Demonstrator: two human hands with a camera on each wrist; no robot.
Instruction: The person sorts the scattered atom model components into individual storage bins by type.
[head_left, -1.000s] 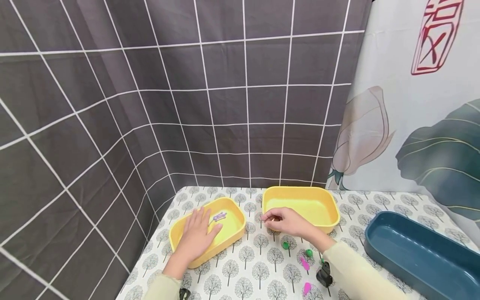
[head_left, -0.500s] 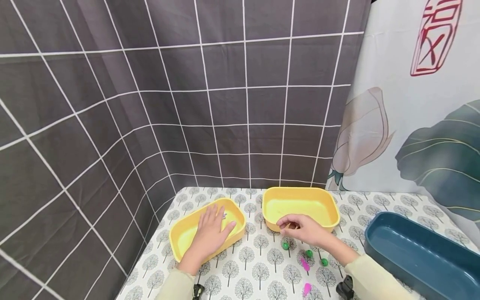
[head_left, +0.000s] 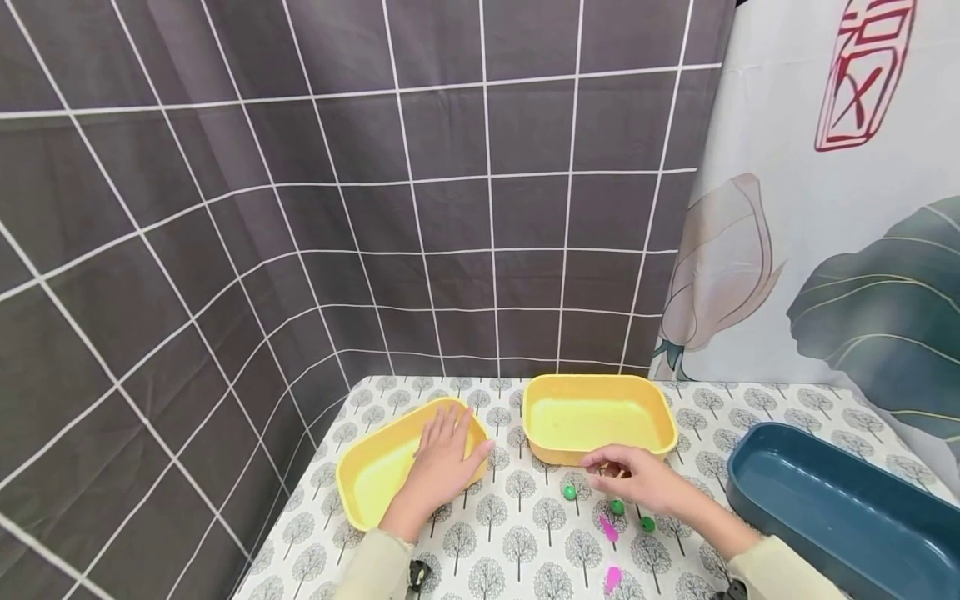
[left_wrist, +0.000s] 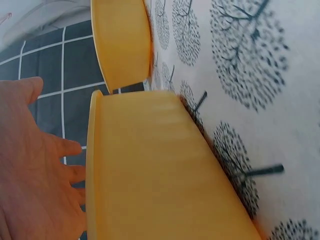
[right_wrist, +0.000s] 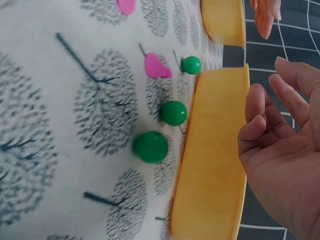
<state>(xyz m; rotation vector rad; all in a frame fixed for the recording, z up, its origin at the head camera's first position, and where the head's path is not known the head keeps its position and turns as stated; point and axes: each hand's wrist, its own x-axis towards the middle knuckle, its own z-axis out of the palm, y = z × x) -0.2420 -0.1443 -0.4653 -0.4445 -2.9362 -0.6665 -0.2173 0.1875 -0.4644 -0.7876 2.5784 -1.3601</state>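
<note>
My left hand (head_left: pixel 438 471) reaches over the left yellow tray (head_left: pixel 378 479), with fingers extended and slightly spread. In the left wrist view, the hand (left_wrist: pixel 40 170) holds nothing and shows beside the tray's rim (left_wrist: pixel 94 165). By the front wall of the right yellow tray (head_left: pixel 600 417) hovers my right hand (head_left: pixel 637 479). Its fingers bend loosely, and the right wrist view shows nothing between them. Below it on the cloth lie green beads (right_wrist: pixel 151 147) and pink pieces (right_wrist: pixel 156 66). Whatever lies beneath the left hand in its tray is hidden.
A dark blue tray (head_left: pixel 840 508) stands on the right side of the tree-print tablecloth (head_left: pixel 517 542). A dark gridded curtain (head_left: pixel 450 208) hangs behind and to the left. Another pink piece (head_left: pixel 612 579) lies near the front.
Both hands have drifted right, the right one also moving slightly toward me, away from the right tray. The small purple pieces in the left tray are now covered by the left hand.
</note>
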